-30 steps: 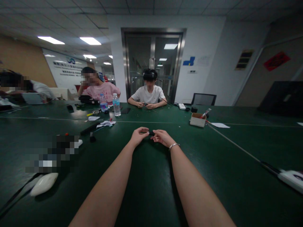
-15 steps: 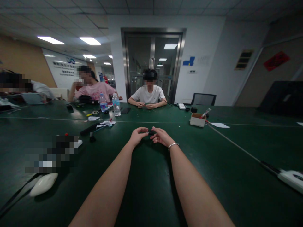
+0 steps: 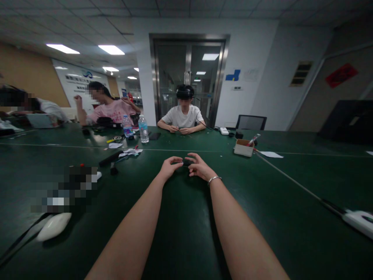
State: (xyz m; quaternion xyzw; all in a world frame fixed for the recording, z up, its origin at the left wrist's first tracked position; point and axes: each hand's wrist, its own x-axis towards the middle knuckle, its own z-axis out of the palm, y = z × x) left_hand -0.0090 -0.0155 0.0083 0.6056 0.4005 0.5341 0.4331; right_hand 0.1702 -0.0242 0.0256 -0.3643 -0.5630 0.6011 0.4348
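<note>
My left hand [image 3: 169,168] reaches over the dark green table [image 3: 186,217], its thumb and fingers closed on a small black object [image 3: 186,163]. That object is dark and small, so its kind cannot be made out. Just to its right is my right hand [image 3: 201,168], fingers spread and apart. One or more of its fingertips are close to the black object; whether they touch it is unclear. A silver bracelet [image 3: 214,179] circles my right wrist.
Two water bottles [image 3: 143,129] stand at the back left, near paper scraps [image 3: 129,153]. A white computer mouse [image 3: 54,227] lies front left. An open box [image 3: 244,148] stands to the right, and a white power strip [image 3: 359,221] at far right. A person [image 3: 184,116] sits opposite.
The fingers of my right hand have opened and drawn slightly back from the black object. My left hand stays in place. The person in pink has raised both arms.
</note>
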